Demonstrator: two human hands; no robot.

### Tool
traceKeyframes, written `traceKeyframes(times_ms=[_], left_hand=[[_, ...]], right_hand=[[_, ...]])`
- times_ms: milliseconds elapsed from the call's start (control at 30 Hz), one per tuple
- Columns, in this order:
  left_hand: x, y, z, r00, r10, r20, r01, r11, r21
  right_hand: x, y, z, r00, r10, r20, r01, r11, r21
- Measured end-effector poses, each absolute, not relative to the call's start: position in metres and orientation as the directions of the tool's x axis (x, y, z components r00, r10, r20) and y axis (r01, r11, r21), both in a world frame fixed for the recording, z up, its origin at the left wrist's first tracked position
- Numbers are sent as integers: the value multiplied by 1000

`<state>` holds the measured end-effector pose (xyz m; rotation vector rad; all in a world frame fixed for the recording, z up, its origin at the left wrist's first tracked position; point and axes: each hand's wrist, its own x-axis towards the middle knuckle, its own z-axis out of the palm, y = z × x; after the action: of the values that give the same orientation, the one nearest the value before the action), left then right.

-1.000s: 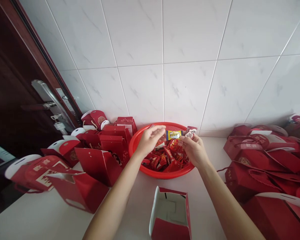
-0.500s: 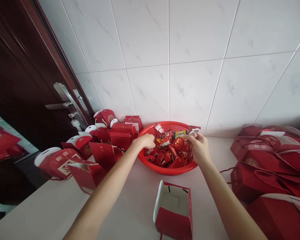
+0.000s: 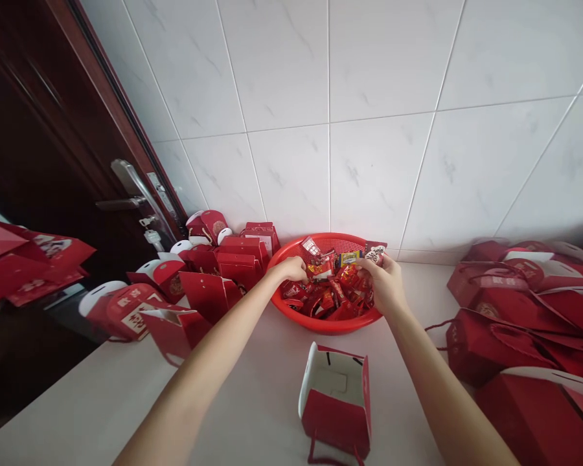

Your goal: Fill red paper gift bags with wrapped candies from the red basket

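A red plastic basket (image 3: 328,327) holds many wrapped candies (image 3: 337,291), mostly in red wrappers. At its left side my left hand (image 3: 293,268) reaches in with fingers curled at the candies; what they grip, if anything, is hidden. Over the basket's right rim, my right hand (image 3: 387,279) pinches wrapped candies: a blue-and-yellow packet (image 3: 350,258) and a dark red one with a white printed patch (image 3: 376,252). In front of the basket stands an open red gift box (image 3: 337,414) with a pale inside and a red cord handle.
Several red gift boxes (image 3: 208,294) stand to the left of the basket. More red boxes with cords (image 3: 510,349) crowd the right side. Behind rises a white tiled wall (image 3: 291,175). A dark door with a metal handle (image 3: 126,204) is at left, and red printed items (image 3: 29,259) show near it.
My left hand has shifted slightly right and up among the candies. My right hand keeps its pinch. At far left, the red printed items show more in view.
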<state>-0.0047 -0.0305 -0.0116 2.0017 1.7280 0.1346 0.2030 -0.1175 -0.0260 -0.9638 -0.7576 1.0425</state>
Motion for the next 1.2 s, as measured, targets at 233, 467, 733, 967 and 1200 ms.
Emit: traceKeyframes(times_ms=[233, 467, 733, 967, 1200], left_hand=[[-15, -49, 10, 183, 983, 1, 728, -136, 672], [-10, -69, 21, 104, 985, 135, 220, -155, 963], [3, -75, 12, 34, 995, 92, -69, -90, 994], [10, -79, 7, 25, 952, 307, 213, -305, 928], [13, -87, 11, 157, 896, 416, 526, -432, 732]], right_hand=[[201, -118, -25, 339, 936, 92, -350, 216, -911], [201, -120, -23, 333, 940, 78, -356, 202, -912], [202, -120, -22, 324, 944, 62, -347, 179, -921], [202, -121, -21, 258, 963, 73, -294, 151, -944], [202, -122, -18, 225, 972, 70, -280, 134, -951]])
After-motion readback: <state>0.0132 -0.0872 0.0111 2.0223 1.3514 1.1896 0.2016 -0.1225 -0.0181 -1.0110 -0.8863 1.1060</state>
